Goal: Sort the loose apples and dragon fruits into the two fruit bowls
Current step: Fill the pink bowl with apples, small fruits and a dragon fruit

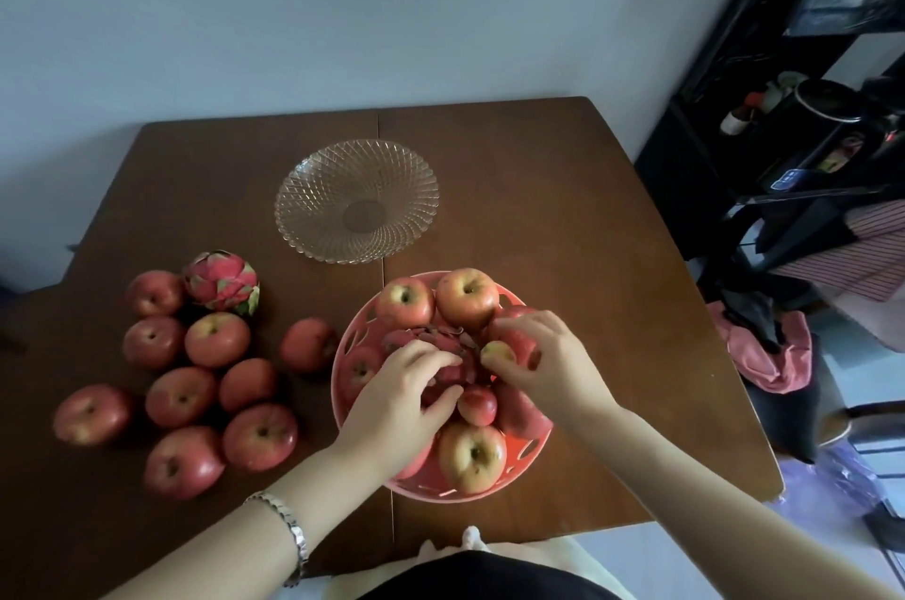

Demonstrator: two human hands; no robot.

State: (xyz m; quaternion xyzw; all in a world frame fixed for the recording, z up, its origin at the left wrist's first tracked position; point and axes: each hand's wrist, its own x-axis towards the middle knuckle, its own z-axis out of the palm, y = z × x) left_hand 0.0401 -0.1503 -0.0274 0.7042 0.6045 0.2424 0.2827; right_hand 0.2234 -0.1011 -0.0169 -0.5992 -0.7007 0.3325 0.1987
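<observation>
A coral plastic bowl (521, 450) near the table's front holds several apples and a pink dragon fruit (431, 340) in its middle. My left hand (399, 408) is closed around that dragon fruit inside the bowl. My right hand (543, 359) grips an apple (497, 352) at the bowl's right side. An empty clear glass bowl (356, 200) stands behind, toward the wall. On the table's left lie several loose red apples (218, 340) and one dragon fruit (223, 282) at their far edge.
The brown wooden table (563, 217) stands against a pale wall. A black shelf unit (783, 109) with bottles and clutter is to the right, with pink cloth (764, 354) and a chair beside the table's right edge.
</observation>
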